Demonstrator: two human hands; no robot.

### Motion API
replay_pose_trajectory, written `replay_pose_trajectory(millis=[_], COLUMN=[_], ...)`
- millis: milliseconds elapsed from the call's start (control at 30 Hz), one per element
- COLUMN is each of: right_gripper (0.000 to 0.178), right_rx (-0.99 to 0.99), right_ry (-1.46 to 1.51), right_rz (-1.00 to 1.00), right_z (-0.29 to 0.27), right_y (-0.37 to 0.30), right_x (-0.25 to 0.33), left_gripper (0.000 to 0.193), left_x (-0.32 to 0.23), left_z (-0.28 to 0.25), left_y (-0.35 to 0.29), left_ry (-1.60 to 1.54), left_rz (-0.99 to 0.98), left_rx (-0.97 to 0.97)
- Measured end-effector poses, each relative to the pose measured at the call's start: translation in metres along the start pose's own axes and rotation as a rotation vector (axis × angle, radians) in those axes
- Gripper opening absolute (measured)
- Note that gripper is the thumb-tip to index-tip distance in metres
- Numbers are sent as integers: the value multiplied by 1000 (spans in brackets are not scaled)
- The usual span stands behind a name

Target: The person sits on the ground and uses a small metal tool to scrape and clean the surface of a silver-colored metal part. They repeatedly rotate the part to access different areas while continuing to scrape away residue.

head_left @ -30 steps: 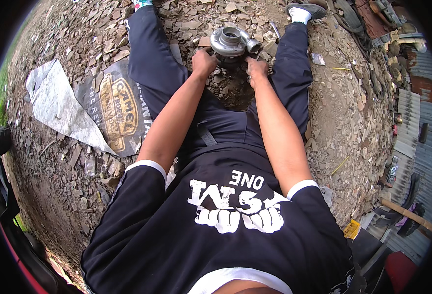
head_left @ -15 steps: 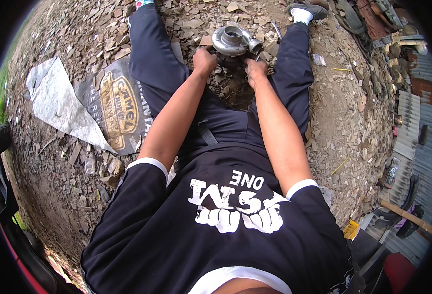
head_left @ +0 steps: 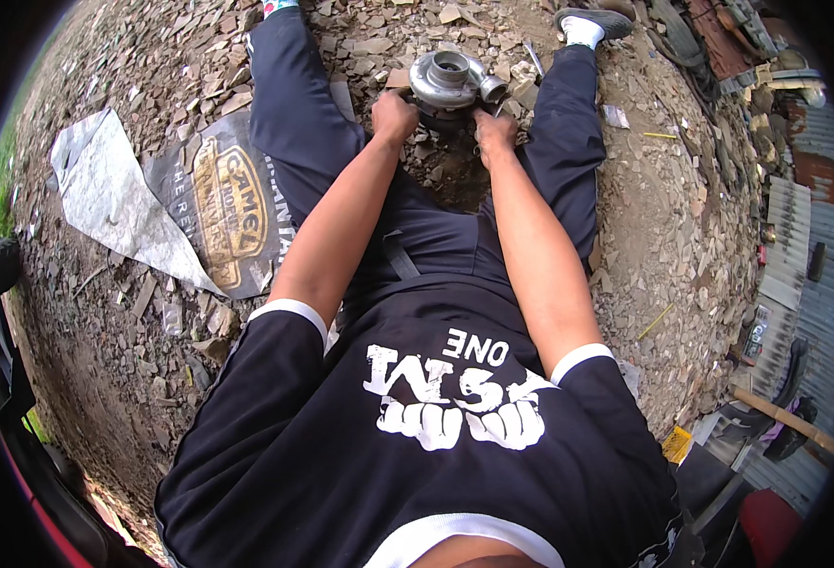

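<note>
A silver metal turbocharger (head_left: pixel 443 83) sits upright on the stony ground between my spread legs, its round inlet facing up and its side outlet pointing right. My left hand (head_left: pixel 395 115) is closed at its lower left edge, the fingertips partly hidden against the housing. My right hand (head_left: pixel 495 134) is curled just below the side outlet. A thin, shiny metal tool (head_left: pixel 499 110) shows by its fingers; its kind is too small to make out. The turbocharger's underside is dark and mostly hidden.
A slim metal tool (head_left: pixel 534 59) lies on the gravel beyond the turbocharger, near my right leg. Left of my legs lie a dark printed sheet (head_left: pixel 232 204) and a crumpled whitish sheet (head_left: pixel 119 189). Corrugated metal sheets (head_left: pixel 819 256) and a wooden pole (head_left: pixel 784 418) are at far right.
Both hands stay at the turbocharger, which has not visibly moved. My right hand has turned very slightly; a shiny bit beneath it no longer shows.
</note>
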State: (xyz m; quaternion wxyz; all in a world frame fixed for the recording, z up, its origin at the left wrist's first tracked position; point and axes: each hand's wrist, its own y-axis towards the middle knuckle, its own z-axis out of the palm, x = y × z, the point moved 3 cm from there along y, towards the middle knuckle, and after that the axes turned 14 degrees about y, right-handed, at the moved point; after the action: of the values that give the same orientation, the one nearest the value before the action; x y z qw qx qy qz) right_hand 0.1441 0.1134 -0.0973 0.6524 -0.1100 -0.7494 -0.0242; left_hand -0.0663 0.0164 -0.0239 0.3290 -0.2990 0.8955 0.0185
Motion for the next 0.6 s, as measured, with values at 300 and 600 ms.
replay_pose_trajectory(millis=[300,600], right_gripper=[44,47], right_rx=[84,113], right_ry=[-51,-217], right_rz=[-64,-9], right_z=[-3,-6], right_y=[-47,-58], right_x=[60,84], left_gripper=[42,52], left_x=[1,-4], left_z=[1,7], left_y=[1,1], left_ry=[-48,-24], left_rz=[4,292], left_rx=[20,83])
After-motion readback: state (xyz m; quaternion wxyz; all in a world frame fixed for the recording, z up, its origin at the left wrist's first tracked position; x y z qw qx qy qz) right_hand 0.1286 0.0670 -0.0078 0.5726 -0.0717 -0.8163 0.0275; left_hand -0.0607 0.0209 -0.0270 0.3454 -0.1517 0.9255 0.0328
